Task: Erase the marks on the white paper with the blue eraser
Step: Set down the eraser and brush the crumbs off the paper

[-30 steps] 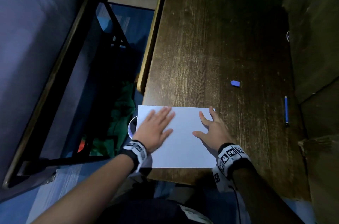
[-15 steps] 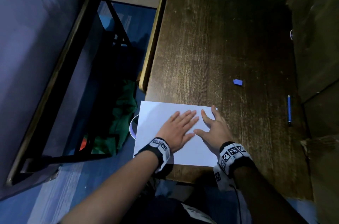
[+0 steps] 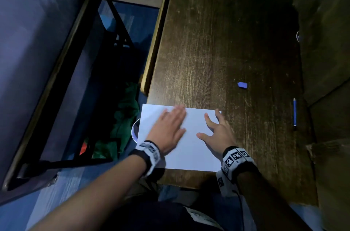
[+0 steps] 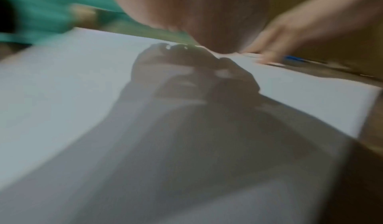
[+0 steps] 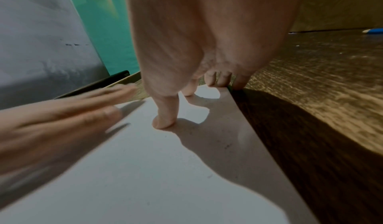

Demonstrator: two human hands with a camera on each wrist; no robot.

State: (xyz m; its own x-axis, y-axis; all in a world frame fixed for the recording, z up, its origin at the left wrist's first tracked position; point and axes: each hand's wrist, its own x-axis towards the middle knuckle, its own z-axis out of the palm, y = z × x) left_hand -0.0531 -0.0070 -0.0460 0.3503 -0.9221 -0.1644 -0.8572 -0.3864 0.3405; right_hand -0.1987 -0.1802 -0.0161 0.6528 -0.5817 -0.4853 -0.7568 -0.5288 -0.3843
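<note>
The white paper (image 3: 195, 147) lies at the near edge of the dark wooden table (image 3: 217, 51), its left side slightly past the table's edge. My left hand (image 3: 175, 117) lies flat on the paper's left half, fingers straight and together. My right hand (image 3: 210, 122) is spread, with its fingertips (image 5: 163, 121) pressing the paper's right part near the far right corner. The small blue eraser (image 3: 242, 85) sits alone on the table, beyond and to the right of the paper. Neither hand touches it. A few faint specks (image 5: 228, 145) show on the paper (image 5: 165, 178).
A blue pencil (image 3: 294, 114) lies near the table's right side, beside a brownish surface (image 3: 325, 60). Left of the table are a dark metal frame (image 3: 75, 60), green cloth (image 3: 126, 117) and a white round rim (image 3: 134, 130) on the floor.
My left hand slid right across the paper until it was next to my right hand, then slid back to the left half. The right hand stayed pressing in place.
</note>
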